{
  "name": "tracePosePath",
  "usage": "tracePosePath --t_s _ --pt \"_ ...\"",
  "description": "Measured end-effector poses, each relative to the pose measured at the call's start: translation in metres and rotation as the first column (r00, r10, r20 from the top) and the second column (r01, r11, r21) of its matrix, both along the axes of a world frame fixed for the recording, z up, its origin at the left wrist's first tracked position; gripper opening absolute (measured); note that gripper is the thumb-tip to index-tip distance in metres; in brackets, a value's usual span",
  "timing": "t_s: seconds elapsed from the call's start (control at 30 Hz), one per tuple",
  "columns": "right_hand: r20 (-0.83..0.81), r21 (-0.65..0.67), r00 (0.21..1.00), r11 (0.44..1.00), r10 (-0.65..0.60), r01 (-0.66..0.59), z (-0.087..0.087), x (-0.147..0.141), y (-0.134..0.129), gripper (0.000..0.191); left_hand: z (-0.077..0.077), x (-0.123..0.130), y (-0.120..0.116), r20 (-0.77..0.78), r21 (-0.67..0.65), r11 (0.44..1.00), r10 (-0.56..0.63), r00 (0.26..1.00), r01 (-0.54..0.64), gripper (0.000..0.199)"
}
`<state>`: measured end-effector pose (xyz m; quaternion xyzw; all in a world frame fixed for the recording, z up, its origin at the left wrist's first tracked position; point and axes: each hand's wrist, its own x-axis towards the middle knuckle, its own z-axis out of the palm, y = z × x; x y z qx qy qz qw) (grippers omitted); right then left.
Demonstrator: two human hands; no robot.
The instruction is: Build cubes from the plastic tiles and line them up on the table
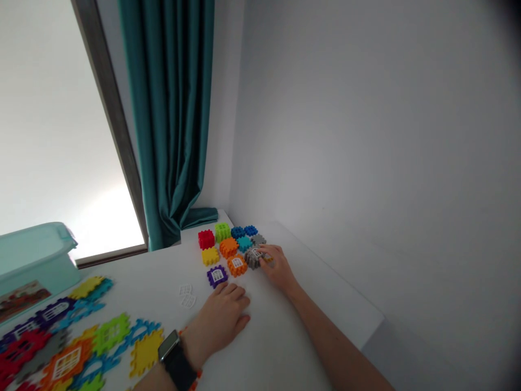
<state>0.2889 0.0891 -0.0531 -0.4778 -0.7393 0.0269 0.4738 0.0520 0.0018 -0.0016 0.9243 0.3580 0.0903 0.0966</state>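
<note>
My left hand (223, 315), with a dark watch on its wrist, lies on the white table (280, 336) with fingers extended and holds nothing. Its fingertips are close to a purple toothed building tile (217, 276) with a white window insert. My right hand (280, 267) has thumb and fingers at a stack of grey building tiles (253, 259), topped by a white window piece. A bit of yellow shows under those fingers. Next to the grey stack are orange tiles with a white window (237, 265). Two loose white window inserts (186, 296) lie left of my left hand.
Behind are stacks of red (206, 239), lime (222, 232), yellow (210, 256), turquoise (245, 243) and blue tiles (237, 232). Mixed tiles (112, 333) spread over the front left, beside a translucent teal bin (61, 266). A wall (345, 163) borders the right; a green curtain (171, 119) hangs behind.
</note>
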Motion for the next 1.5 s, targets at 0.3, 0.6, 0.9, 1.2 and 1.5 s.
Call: tracePosePath --t_s 0.3,0.6,0.9,1.2,1.5 --pt "0.002 -0.030 1.000 0.999 0.031 -0.031 0.0008 -0.0026 0.0025 0.025 -0.0045 -0.0025 0.0013 0.017 0.009 1.000 -0.022 1.000 0.022 0.022" --pt "0.012 -0.042 0.999 0.999 0.036 -0.035 0.0004 -0.0028 0.0029 0.025 -0.0035 -0.0034 0.0017 0.011 0.013 0.999 -0.030 0.999 0.030 0.022" --pt "0.022 -0.039 0.999 0.999 0.035 -0.034 0.0001 -0.0028 0.0038 0.024 -0.0025 -0.0024 0.0016 -0.003 -0.002 0.999 -0.036 0.999 0.036 0.023" --pt "0.031 -0.030 0.999 0.999 0.032 -0.031 -0.0006 -0.0024 0.0043 0.024 -0.0038 -0.0033 0.0015 0.009 0.009 0.999 -0.034 0.999 0.034 0.023" --pt "0.033 -0.025 0.999 0.999 0.027 -0.027 -0.0017 -0.0027 0.0050 0.027 -0.0053 -0.0030 0.0019 0.010 0.018 0.999 -0.037 0.999 0.037 0.023"
